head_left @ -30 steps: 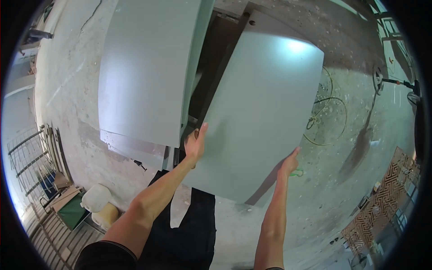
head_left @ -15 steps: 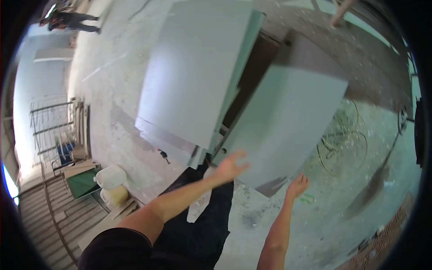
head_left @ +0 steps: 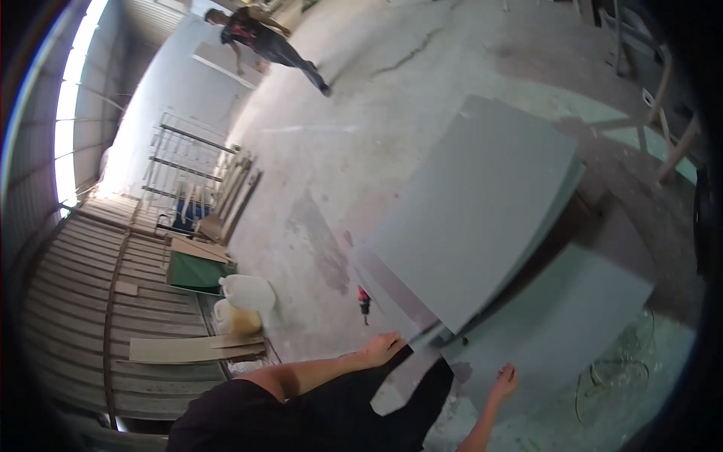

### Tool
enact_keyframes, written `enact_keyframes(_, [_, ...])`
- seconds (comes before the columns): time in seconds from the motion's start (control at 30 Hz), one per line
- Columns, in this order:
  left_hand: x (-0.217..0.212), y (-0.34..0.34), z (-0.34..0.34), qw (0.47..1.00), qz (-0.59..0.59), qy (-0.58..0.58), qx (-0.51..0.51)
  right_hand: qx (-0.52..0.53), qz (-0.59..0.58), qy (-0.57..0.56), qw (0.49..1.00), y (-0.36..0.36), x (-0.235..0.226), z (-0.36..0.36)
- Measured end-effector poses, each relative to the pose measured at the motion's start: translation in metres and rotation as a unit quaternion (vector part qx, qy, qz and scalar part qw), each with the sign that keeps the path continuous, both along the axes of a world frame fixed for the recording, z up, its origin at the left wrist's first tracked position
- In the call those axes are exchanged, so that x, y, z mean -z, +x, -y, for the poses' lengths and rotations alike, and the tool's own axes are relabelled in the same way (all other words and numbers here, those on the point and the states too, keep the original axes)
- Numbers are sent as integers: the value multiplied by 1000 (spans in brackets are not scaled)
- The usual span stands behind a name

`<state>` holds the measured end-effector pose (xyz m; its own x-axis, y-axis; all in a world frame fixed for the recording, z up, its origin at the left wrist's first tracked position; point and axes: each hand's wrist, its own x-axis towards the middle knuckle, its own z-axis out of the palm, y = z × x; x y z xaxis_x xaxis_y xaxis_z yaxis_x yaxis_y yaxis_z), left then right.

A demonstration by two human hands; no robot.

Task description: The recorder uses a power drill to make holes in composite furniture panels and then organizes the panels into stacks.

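The left hand (head_left: 380, 348) rests open against the near corner of the stacked grey boards (head_left: 474, 218), gripping nothing. The right hand (head_left: 503, 383), fingers spread, presses flat on the lower grey board (head_left: 557, 331) to the right. A red tool (head_left: 364, 297) lies on the concrete floor (head_left: 354, 151) just left; jugs (head_left: 245, 292) stand farther left.

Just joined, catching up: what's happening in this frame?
A person in a workshop is handling grey flat panels. The left hand rests at the near corner of the upper grey panel, which lies on a stack. The right hand, fingers spread, touches the near edge of a lower grey panel beside it. Neither hand visibly grips anything. Two plastic jugs stand on the concrete floor to the left, and another person walks in the distance.
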<state>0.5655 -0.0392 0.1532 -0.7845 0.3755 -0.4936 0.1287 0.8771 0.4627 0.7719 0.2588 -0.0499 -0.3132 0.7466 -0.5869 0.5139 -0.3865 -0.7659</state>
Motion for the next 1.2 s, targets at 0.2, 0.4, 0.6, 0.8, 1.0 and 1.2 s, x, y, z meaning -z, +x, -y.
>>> enact_keyframes(0.2, [-26, -163, 31, 981, -12, -94, -167, -1, -111, -16, 994, -168, -76, 34])
enact_keyframes(0.4, [22, -305, 57, 961, -107, 8, -254, -107, -42, 163, 980, -238, -96, 62])
enact_keyframes(0.6, [111, -331, 55, 974, -43, 56, -215, -70, 18, 164, 984, -245, -80, 51])
enact_keyframes(0.8, [91, -327, 81, 892, 96, 271, -348, 40, 42, -15, 998, -278, -100, 40])
enact_keyframes(1.0, [85, -287, 86, 887, 213, 274, -305, 57, 62, -12, 996, -281, -95, -2])
enact_keyframes(1.2, [59, -187, 36, 896, 252, 235, -279, 101, 8, -190, 977, -248, -90, -88])
